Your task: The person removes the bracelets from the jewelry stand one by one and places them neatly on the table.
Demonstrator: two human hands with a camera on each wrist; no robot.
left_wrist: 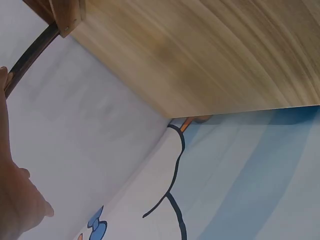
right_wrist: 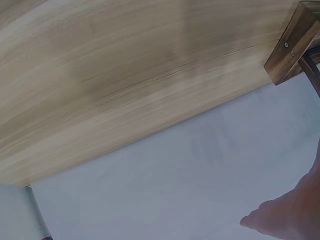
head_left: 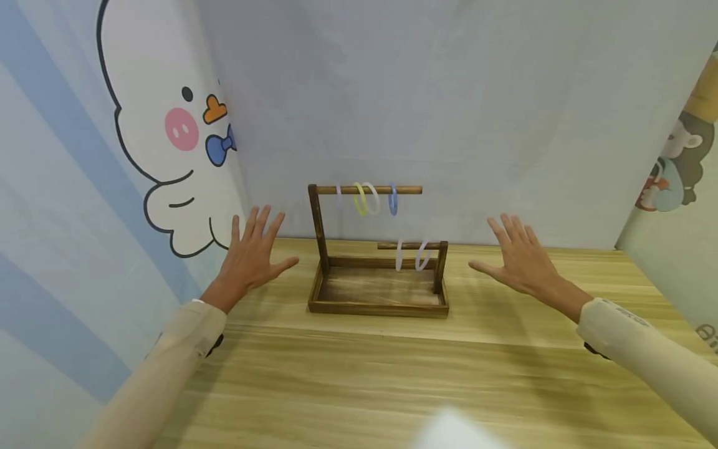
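Note:
A dark wooden rack with a tray base [head_left: 378, 309] stands near the back of the table. From its tall upper bar [head_left: 325, 189] hang a pale lilac ring [head_left: 339, 194], a yellow ring [head_left: 356, 201], a white ring [head_left: 375, 202] and a blue ring [head_left: 393, 202]. Two pale rings, one upright [head_left: 399, 255] and one slanted [head_left: 420, 257], hang from the low right bar. My left hand [head_left: 247, 259] is raised left of the rack, fingers spread, touching nothing. To the rack's right, my right hand [head_left: 524, 262] is likewise spread, holding nothing.
The rack stands on a light wood-grain table [head_left: 359, 374]. A grey-white backdrop [head_left: 477, 112] rises behind it, with a cartoon-printed sheet [head_left: 151, 93] at left and another printed panel [head_left: 673, 249] at right. A blurred white shape [head_left: 454, 430] shows at the bottom edge.

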